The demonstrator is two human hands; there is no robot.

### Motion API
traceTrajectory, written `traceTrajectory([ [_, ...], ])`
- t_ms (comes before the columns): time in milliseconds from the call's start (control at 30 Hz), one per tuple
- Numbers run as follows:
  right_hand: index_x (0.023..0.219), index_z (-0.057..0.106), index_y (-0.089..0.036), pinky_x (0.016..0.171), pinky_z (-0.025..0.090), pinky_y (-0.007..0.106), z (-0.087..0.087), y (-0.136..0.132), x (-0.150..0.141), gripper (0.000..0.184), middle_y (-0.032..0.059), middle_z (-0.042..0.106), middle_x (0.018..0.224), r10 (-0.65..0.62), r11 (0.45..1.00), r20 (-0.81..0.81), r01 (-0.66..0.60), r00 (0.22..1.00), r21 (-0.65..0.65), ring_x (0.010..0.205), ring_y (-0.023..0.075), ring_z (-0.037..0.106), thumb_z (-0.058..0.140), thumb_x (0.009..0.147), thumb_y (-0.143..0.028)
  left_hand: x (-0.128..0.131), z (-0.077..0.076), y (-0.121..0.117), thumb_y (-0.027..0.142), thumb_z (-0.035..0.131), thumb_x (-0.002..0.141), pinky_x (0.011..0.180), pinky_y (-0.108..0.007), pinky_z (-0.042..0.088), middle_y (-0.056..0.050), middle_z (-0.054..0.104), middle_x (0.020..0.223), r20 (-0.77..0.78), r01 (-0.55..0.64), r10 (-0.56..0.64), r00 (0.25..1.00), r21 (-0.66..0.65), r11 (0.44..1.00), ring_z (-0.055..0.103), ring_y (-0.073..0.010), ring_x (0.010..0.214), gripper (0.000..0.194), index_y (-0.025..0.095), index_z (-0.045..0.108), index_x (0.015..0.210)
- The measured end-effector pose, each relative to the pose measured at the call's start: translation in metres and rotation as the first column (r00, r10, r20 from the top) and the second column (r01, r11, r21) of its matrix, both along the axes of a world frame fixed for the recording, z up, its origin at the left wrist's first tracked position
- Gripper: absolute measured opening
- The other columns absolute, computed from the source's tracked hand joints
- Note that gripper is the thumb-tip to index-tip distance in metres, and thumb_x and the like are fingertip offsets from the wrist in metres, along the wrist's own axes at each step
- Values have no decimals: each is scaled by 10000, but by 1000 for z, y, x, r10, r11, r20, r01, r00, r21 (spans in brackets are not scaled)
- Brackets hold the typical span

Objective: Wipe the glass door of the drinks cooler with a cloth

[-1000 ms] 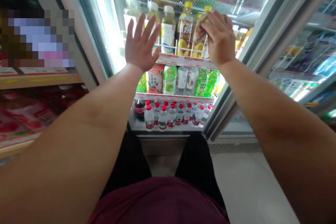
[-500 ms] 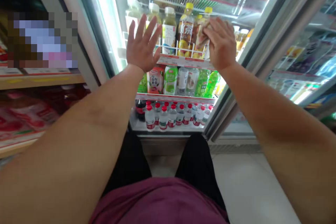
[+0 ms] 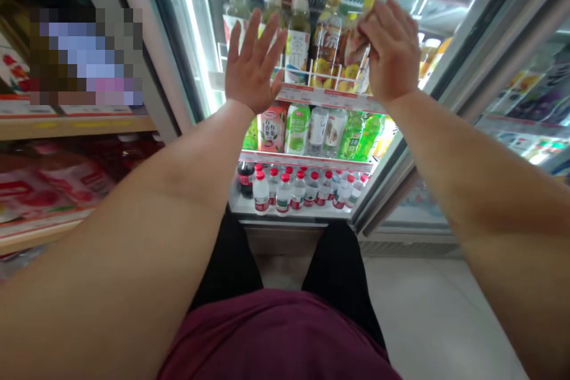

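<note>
My left hand [image 3: 255, 68] is spread flat, fingers apart, at the glass front of a lit drinks fridge, with nothing in it. Behind its fingers stand bottles with white caps, among them a tea bottle [image 3: 297, 41] with a pale label. To the right, my right hand [image 3: 395, 53] is closed on a crumpled, pinkish-brown cloth [image 3: 356, 44] held against the glass. Part of the cloth is hidden under the fingers. Beyond it are yellow-capped tea bottles, one [image 3: 327, 41] in plain sight and another partly covered by the hand and cloth.
Lower shelves hold green bottles [image 3: 354, 136], a pink carton [image 3: 271, 129] and several red-capped water bottles [image 3: 284, 195]. A metal door handle [image 3: 387, 202] runs up the right side. Wooden shelves [image 3: 80, 127] with packaged goods stand at left. Pale floor [image 3: 427, 297] lies below right.
The view has shifted, so the fridge appears further right and higher. My right hand with the cloth has moved slightly up and right across the glass. The left hand keeps its place.
</note>
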State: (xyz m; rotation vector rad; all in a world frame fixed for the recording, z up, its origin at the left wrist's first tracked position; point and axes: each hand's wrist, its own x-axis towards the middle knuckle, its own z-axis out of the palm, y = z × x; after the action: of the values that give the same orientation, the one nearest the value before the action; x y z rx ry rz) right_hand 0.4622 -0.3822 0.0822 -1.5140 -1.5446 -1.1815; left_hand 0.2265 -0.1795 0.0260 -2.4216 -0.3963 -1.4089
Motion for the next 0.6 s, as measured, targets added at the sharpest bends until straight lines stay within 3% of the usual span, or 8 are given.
traceTrajectory([
  [133, 1341, 682, -260, 1278, 307, 477, 7, 4, -9, 463, -8, 522, 1610, -87, 994, -13, 87, 996, 59, 1547, 211, 390, 351, 1019, -295, 0, -1, 1, 481, 450, 982, 1350, -452, -167, 219, 8, 1695, -7, -14, 14, 1000, 51, 999, -172, -147, 1590, 748, 352, 216, 1681],
  [233, 1377, 646, -314, 1302, 259, 467, 0, 8, -10, 462, -48, 501, 1622, -71, 997, -24, 72, 997, 28, 1567, 179, 346, 357, 1018, -318, 0, -3, 1, 407, 458, 980, 1364, -498, -115, 178, 9, 1713, 13, -28, 27, 1000, 111, 993, -123, -170, 1602, 763, 311, 204, 1693],
  [333, 1326, 656, -384, 1308, 243, 464, 3, 12, -10, 410, -94, 500, 1614, -56, 998, -20, 55, 998, -15, 1565, 160, 342, 393, 1015, -342, 0, -3, 2, 429, 467, 983, 1374, -450, -101, 250, 60, 1687, 28, -18, 16, 999, 86, 996, -110, -140, 1603, 744, 416, 202, 1678],
  [400, 1316, 666, -367, 1300, 260, 483, 8, 13, -12, 402, -87, 501, 1616, -63, 998, -4, 62, 998, -23, 1564, 168, 347, 399, 1018, -322, 0, -2, 3, 432, 484, 978, 1370, -449, -111, 256, 35, 1681, 16, -12, 11, 1000, 68, 998, -105, -150, 1606, 750, 430, 203, 1673],
  [500, 1353, 665, -275, 1297, 261, 511, 9, 14, -22, 435, -32, 489, 1632, -103, 995, -10, 103, 995, -12, 1572, 207, 347, 386, 1019, -251, 1, -2, 3, 398, 502, 978, 1357, -492, -133, 178, 8, 1714, 5, 6, -6, 1000, 78, 997, -88, -210, 1615, 773, 345, 205, 1690],
  [600, 1346, 644, -385, 1313, 226, 462, 4, 14, -33, 430, -101, 467, 1637, -142, 989, -42, 141, 989, -33, 1576, 160, 327, 395, 1025, -241, 1, -3, 3, 386, 503, 999, 1354, -547, -105, 100, 67, 1745, 10, 18, -20, 1000, 106, 994, -62, -259, 1621, 756, 282, 222, 1693],
])
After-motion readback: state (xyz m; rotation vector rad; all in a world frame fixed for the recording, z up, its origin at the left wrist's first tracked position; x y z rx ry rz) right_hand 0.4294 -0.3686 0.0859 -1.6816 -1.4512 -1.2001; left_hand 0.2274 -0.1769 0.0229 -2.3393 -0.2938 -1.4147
